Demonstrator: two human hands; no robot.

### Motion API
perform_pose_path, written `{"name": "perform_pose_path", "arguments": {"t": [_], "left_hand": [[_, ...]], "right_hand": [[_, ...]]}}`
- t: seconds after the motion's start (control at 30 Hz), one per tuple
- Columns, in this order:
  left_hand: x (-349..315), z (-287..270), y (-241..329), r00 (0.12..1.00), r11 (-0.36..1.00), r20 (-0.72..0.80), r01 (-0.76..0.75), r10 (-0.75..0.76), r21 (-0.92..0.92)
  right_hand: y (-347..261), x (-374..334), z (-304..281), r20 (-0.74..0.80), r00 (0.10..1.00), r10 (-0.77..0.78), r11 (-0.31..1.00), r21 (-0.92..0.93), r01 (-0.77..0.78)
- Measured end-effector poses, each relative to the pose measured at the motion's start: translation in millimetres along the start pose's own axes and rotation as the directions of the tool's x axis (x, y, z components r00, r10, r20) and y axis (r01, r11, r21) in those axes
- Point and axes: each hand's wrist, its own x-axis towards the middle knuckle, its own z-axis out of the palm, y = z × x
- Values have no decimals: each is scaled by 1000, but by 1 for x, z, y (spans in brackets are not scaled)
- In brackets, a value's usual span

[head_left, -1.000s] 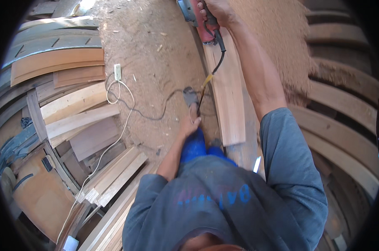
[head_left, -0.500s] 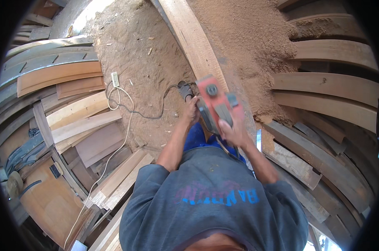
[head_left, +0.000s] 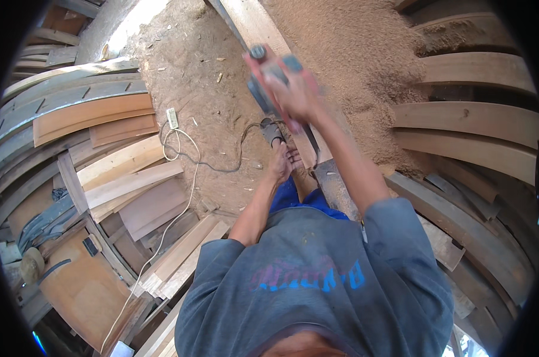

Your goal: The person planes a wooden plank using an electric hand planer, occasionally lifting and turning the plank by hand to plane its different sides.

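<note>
A red electric planer (head_left: 256, 62), somewhat blurred by motion, is on a long pale wooden board (head_left: 258, 25) that runs away from me. My right hand (head_left: 297, 96) is closed round its handle, the arm stretched forward. Close to the board's near end is my left hand (head_left: 281, 162), its fingers apart and reaching to the board's left edge; I cannot tell how firmly they touch it. Just beyond that hand my foot in a grey shoe (head_left: 270, 130) stands beside the board. A dark cord (head_left: 241, 153) passes the foot toward the planer.
On the left, a white power strip (head_left: 172, 118) with a pale cable (head_left: 180, 205) lies by stacked planks and panels (head_left: 97, 119). Sawdust (head_left: 352, 71) covers the ground right of the board. Stacked timber (head_left: 468, 119) lines the right side.
My right hand has pushed the planer forward and a little left along the board. My left hand has come away from the planer's side and is now lower, by the board's near end.
</note>
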Motion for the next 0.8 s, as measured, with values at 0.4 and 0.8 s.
{"name": "perform_pose_path", "arguments": {"t": [0.4,0.8], "left_hand": [[6,-3,-7,997,998,-73,-23,28,62],[24,-21,-26,992,994,-90,-79,86,76]], "right_hand": [[54,-70,-27,147,984,105,994,13,-109],[71,-180,-25,121,969,217,971,74,-226]]}}
